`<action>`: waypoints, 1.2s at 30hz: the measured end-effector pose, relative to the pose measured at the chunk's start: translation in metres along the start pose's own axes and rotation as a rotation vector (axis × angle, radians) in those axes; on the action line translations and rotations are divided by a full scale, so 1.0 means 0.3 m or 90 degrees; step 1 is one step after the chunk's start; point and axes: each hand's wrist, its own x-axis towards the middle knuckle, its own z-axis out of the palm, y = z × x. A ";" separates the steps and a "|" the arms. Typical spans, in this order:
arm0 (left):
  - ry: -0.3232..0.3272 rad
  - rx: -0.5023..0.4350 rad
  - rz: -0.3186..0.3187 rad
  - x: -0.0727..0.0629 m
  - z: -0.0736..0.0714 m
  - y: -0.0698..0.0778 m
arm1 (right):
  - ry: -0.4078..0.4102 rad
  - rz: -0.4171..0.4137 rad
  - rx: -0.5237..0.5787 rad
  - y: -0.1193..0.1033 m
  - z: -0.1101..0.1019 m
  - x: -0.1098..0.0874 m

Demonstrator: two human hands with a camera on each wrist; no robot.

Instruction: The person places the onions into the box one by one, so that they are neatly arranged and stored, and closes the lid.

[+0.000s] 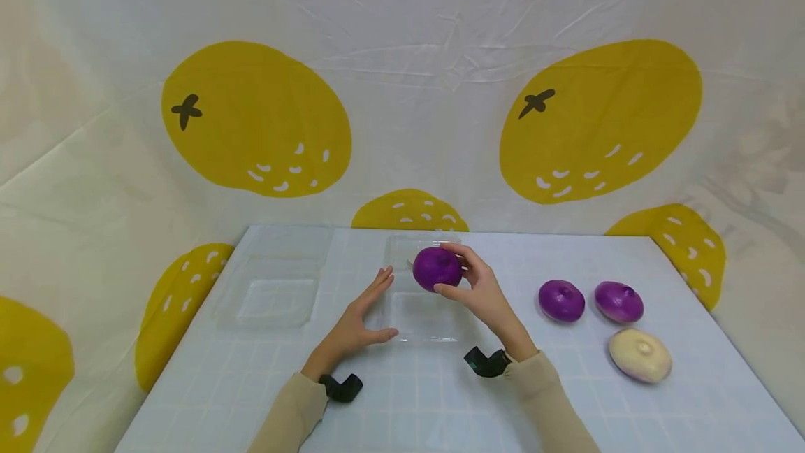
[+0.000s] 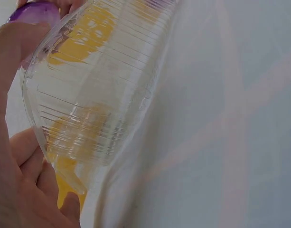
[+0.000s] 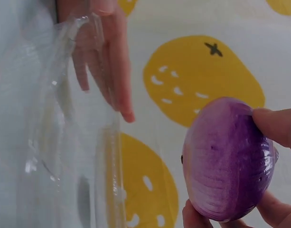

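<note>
My right hand [image 1: 479, 289] grips a glossy purple onion [image 1: 435, 268] between thumb and fingers, raised over a clear plastic container [image 1: 424, 317]. In the right wrist view that onion [image 3: 221, 161] shows a paler side facing the container. On the container's left side my left hand [image 1: 358, 320] is spread, thumb apart from the fairly straight fingers. Seen from the left wrist, those fingers lie along the ribbed wall of the container [image 2: 88, 90], with the thumb near its rim. Whether they press on it, I cannot tell.
Another clear plastic container [image 1: 277, 303] with its lid part raised behind stands at the left of the table. To the right lie two purple onions [image 1: 562, 300] [image 1: 619, 302] and one with its cream side up [image 1: 640, 355]. A fruit-patterned cloth hangs behind the table.
</note>
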 end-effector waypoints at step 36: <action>0.033 0.008 0.048 -0.011 0.028 -0.122 | 0.004 0.060 -0.342 0.146 0.234 -0.020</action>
